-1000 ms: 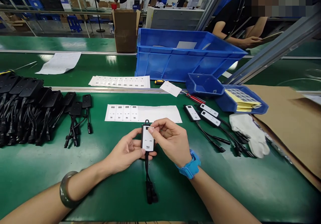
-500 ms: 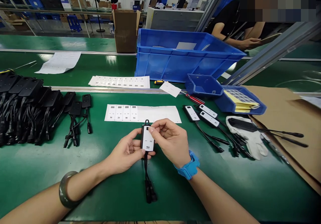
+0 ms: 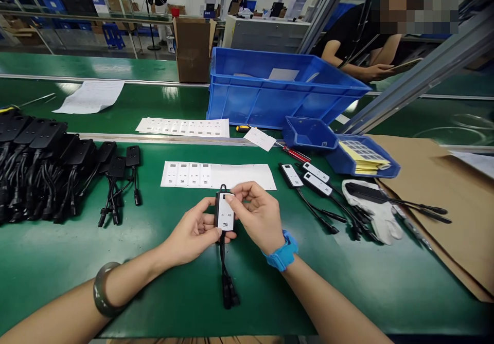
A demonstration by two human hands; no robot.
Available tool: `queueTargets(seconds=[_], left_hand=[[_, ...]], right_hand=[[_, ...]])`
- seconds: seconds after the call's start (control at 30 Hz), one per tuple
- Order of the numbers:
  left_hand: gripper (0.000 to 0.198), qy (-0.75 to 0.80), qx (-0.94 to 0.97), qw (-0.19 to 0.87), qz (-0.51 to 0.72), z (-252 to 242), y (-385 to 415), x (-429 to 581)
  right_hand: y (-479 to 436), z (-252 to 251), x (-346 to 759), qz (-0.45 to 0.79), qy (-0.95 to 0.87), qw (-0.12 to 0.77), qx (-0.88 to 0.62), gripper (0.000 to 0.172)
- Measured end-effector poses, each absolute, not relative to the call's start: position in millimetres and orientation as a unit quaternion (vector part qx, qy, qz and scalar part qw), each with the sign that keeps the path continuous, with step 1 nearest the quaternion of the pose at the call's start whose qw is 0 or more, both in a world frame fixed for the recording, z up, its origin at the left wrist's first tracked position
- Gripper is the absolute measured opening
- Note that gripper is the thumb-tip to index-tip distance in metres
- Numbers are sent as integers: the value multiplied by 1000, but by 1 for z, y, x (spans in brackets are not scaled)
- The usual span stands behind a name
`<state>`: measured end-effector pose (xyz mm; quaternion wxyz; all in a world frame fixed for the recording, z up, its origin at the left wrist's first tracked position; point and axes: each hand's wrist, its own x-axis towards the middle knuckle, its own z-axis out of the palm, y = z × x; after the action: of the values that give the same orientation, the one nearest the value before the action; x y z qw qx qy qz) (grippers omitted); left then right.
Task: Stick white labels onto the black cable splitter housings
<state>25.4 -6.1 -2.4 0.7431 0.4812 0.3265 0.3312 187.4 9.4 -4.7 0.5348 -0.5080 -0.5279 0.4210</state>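
My left hand [image 3: 198, 231] holds a small black cable controller box [image 3: 218, 210] upright from its left side, thumb at the lower front and fingers behind. A white label sticker [image 3: 226, 216] marked TS3 covers most of its front. My right hand [image 3: 259, 215] pinches at the label's upper right edge with thumb and curled fingers; whether the sticker lies fully flat there is hidden. Two black cables with connectors [image 3: 228, 292] hang from the box. Just beyond the hands lies a label sheet [image 3: 243, 176], with several labels left at its left end.
Several unlabelled black boxes with cables [image 3: 46, 138] are piled at left. At right lie labelled boxes [image 3: 317, 183], a white glove [image 3: 380, 215] and cardboard [image 3: 443, 195]. Behind stand a large blue crate [image 3: 285, 97] and small blue bins [image 3: 309, 136]. A person [image 3: 347, 51] sits beyond the metal post.
Both hands stay on the box and label, nearly still. The view has shifted slightly, so things at the right appear a little further left.
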Motion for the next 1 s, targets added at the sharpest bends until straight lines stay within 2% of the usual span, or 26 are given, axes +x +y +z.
queueTargets(seconds=[0.1, 0.2, 0.3, 0.4, 0.53, 0.6, 0.67, 0.73, 1.0], left_hand=[[46, 328, 460, 756, 330, 2, -4, 25], [41, 340, 438, 763, 332, 3, 1, 21], [32, 354, 416, 762, 348, 2, 5, 17], [29, 357, 408, 759, 361, 0, 7, 15], [31, 355, 397, 758, 376, 0, 6, 15], [33, 359, 398, 753, 382, 0, 6, 16], [34, 366, 409, 744, 382, 0, 6, 18], [37, 371, 428, 734, 374, -1, 6, 19], [52, 412, 489, 679, 361, -7, 9, 21]], right_hand=[[14, -9, 189, 464, -522, 517, -495, 40], [18, -14, 190, 485, -559, 476, -475, 41], [17, -19, 188, 487, -612, 420, -460, 51], [13, -21, 185, 480, -651, 372, -455, 66], [10, -18, 184, 488, -675, 362, -418, 94], [10, -18, 183, 514, -664, 374, -395, 88], [10, -19, 183, 531, -645, 391, -385, 69], [10, -21, 181, 532, -633, 404, -391, 59], [13, -25, 172, 436, -672, 409, -437, 60]])
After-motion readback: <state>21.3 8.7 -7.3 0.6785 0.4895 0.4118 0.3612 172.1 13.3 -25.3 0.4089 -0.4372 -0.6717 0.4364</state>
